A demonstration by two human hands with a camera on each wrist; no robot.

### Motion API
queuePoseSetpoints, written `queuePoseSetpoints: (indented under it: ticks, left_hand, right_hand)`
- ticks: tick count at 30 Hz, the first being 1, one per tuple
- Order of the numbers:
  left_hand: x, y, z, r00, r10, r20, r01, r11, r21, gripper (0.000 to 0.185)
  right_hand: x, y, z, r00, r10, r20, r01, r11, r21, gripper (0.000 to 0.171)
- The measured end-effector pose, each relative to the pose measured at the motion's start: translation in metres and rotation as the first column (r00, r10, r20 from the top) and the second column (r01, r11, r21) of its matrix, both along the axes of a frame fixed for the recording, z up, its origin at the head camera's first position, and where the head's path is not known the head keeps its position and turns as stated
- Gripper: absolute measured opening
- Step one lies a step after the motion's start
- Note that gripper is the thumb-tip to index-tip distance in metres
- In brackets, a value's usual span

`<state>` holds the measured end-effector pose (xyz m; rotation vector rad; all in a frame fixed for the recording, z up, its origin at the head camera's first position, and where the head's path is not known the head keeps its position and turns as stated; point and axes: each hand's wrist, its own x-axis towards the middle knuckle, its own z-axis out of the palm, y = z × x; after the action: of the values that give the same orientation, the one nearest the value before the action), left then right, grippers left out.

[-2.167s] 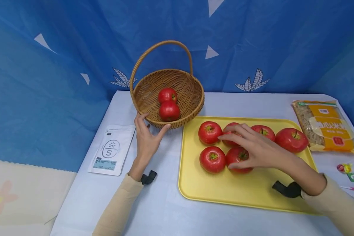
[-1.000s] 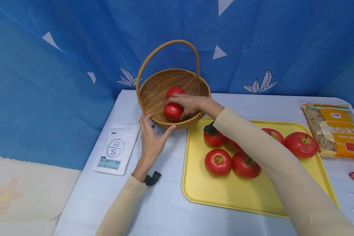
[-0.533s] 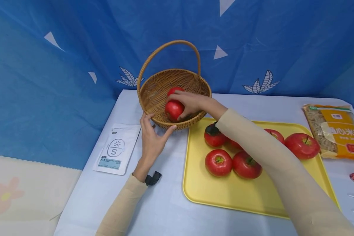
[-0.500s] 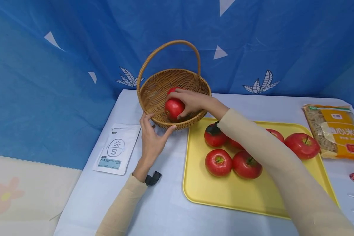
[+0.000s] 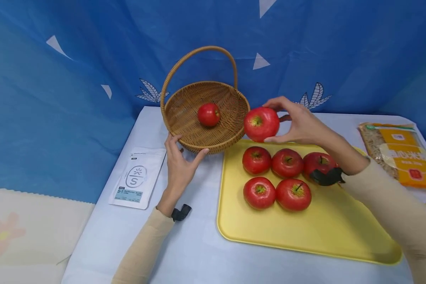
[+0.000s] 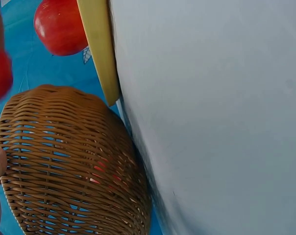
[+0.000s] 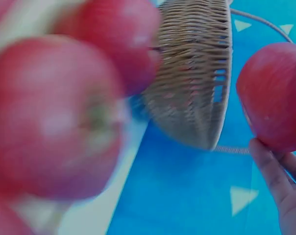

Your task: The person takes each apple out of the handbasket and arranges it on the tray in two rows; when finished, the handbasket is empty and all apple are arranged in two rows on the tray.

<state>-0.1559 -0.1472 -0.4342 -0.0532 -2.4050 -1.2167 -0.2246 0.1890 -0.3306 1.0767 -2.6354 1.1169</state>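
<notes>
A brown wicker basket (image 5: 184, 106) with a tall arched handle stands at the table's back, one red apple (image 5: 208, 114) inside it. My left hand (image 5: 180, 169) holds the basket's front-left rim, its fingers and thumb spread along the edge; in the left wrist view the woven side (image 6: 74, 161) fills the lower left. Just right of the basket, my right hand (image 5: 299, 122) grips another red apple (image 5: 261, 124) between fingers and thumb, above the back of the yellow tray (image 5: 287, 232). Several apples (image 5: 287, 163) sit on that tray in two rows; my right forearm covers part of it.
Left of the basket lies a white pouch (image 5: 137, 178). A noodle packet (image 5: 399, 154) is at the far right, partly behind the right sleeve. A blue curtain (image 5: 206, 23) hangs behind the table. Black straps (image 5: 181, 213) circle both wrists.
My right hand has lifted the front apple out of the basket and carried it right, toward me over the tray. My left hand has stayed on the rim.
</notes>
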Motion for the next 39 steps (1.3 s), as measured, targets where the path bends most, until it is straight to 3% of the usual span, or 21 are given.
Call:
queuePoseSetpoints:
  ticks: [6,12,19,24,29,39]
  left_hand:
    - [0.001,0.000,0.001,1.000,-0.004,0.002,0.004,1.000,0.004,0.089]
    - [0.000,0.001,0.000,1.000,-0.004,0.000,0.004,1.000,0.008,0.089]
    - [0.000,0.002,0.001,1.000,-0.009,0.007,0.009,1.000,0.009,0.090]
    - [0.001,0.001,0.001,1.000,-0.003,0.012,0.003,1.000,0.011,0.090]
    - [0.002,0.000,-0.001,1.000,0.000,0.018,0.000,1.000,0.014,0.091]
    - [0.000,0.001,-0.001,1.000,-0.001,0.006,0.001,1.000,0.013,0.089]
  right_hand:
    - [0.058,0.066,-0.013,0.986,-0.155,0.063,0.156,0.988,-0.009,0.089]
    - [0.115,0.114,-0.038,0.941,-0.299,0.162,0.310,0.950,-0.045,0.093]
    - [0.164,0.143,-0.077,0.913,-0.335,0.233,0.357,0.932,-0.059,0.094]
    - [0.177,0.149,-0.096,0.889,-0.343,0.305,0.368,0.929,-0.029,0.091]
    - [0.176,0.147,-0.110,0.873,-0.323,0.366,0.345,0.939,0.005,0.086]
    - [0.173,0.145,-0.122,0.853,-0.378,0.360,0.376,0.923,0.079,0.087]
